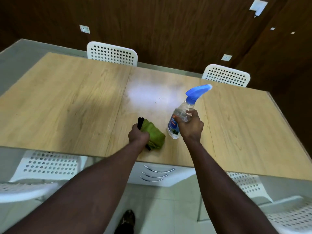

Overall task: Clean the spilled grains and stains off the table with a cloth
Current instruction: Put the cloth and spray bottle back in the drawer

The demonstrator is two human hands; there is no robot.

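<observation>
Our left hand (pixel 138 135) grips the cloth (pixel 155 133) on the desk (pixel 67 98) near its front edge, our right hand (pixel 191 127) holds the bottle (pixel 179 116) just beside it, and the few grains (pixel 157 100) lie farther out, straight beyond the cloth.

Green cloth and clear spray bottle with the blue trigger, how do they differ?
The green cloth lies bunched on the wooden table under the left hand; the clear spray bottle with the blue trigger is tilted in the right hand. The cloth is opaque, the bottle see-through. One hand grips each.
</observation>
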